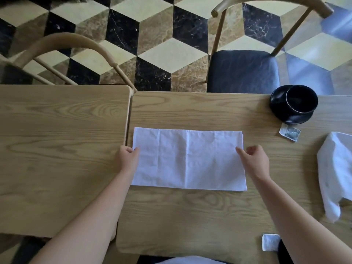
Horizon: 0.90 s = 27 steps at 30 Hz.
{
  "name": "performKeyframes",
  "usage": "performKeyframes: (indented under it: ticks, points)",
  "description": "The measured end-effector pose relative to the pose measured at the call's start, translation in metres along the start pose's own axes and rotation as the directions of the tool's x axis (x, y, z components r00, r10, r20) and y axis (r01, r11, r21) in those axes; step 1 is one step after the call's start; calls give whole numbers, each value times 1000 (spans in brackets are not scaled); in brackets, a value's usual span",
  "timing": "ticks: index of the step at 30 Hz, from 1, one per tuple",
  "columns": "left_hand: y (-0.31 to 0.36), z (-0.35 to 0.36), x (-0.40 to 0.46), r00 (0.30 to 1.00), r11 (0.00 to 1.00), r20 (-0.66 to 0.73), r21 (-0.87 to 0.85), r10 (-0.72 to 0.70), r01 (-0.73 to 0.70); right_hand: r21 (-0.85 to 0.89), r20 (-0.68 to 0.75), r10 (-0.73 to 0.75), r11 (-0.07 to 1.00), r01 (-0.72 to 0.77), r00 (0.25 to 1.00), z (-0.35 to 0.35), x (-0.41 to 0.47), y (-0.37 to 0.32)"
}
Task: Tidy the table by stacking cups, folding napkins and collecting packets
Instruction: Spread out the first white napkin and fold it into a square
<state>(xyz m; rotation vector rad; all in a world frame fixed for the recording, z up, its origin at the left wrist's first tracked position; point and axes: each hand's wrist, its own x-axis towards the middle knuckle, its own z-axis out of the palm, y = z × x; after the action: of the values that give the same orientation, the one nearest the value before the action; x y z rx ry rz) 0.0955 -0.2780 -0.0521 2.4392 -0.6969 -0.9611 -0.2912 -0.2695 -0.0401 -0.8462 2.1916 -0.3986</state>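
A white napkin [188, 159] lies flat as a long rectangle on the wooden table [190, 216], with fold creases across it. My left hand [126, 157] pinches its left edge. My right hand [254, 159] rests on its right end, thumb and forefinger apart, touching the cloth. A black cup [302, 99] sits tilted on a black saucer [280, 107] at the far right. A small packet [290, 132] lies just in front of the saucer. A crumpled white napkin [337, 174] lies at the right edge. Another white packet [270, 242] lies at the near edge.
A second wooden table [57, 149] butts against the left side with a narrow gap. Two wooden chairs stand beyond the tables, one with a dark seat cushion [242, 71] at the far right. The floor has a cube-pattern tile.
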Motion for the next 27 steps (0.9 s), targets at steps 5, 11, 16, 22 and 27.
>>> performKeyframes:
  ticks: [5, 11, 16, 22, 27]
  points:
    - [-58, -11, -15, 1000, 994, 7, 108, 4, -5, -100, 43, -3, 995, 8, 999, 2, -30, 43]
    - [-91, -18, -27, 995, 993, 70, 102, -64, 57, -112, 42, 32, 993, -27, 999, 1, -46, 66]
    - [-87, -17, -30, 994, 995, 65, 59, -89, 85, -171, 82, 31, 985, -17, 996, -1, -47, 77]
    - [-71, -19, -40, 971, 970, -15, -45, -238, 237, -113, 33, 20, 993, -16, 999, 3, -35, 56]
    - [-50, -5, -96, 895, 883, -62, -207, -442, 422, -182, -46, -133, 976, 123, 990, 8, -16, 23]
